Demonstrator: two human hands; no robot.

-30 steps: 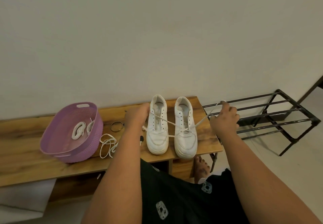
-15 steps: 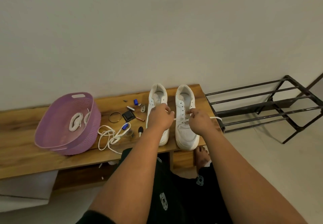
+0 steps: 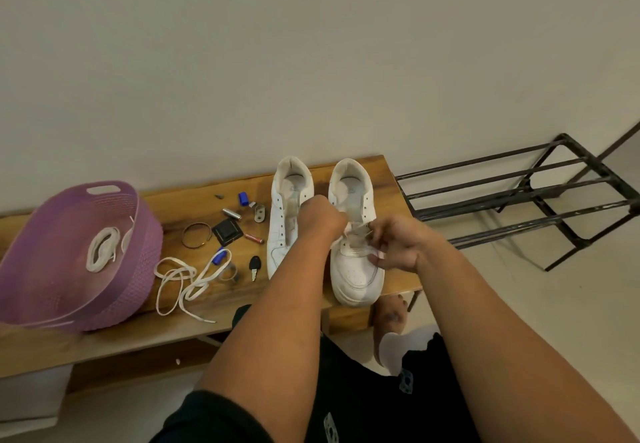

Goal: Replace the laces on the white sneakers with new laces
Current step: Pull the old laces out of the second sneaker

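A white lace (image 3: 356, 229) is pinched between the left hand (image 3: 320, 216) and the right hand (image 3: 394, 247) over the eyelets of the right sneaker (image 3: 355, 271). The left sneaker (image 3: 282, 221) is set just beside it on the wooden surface (image 3: 114, 335). A loose lace (image 3: 183, 281) is left near a purple basket (image 3: 138, 255) holding a coiled lace (image 3: 100, 252).

Head view, down over bench (image 3: 104, 335)
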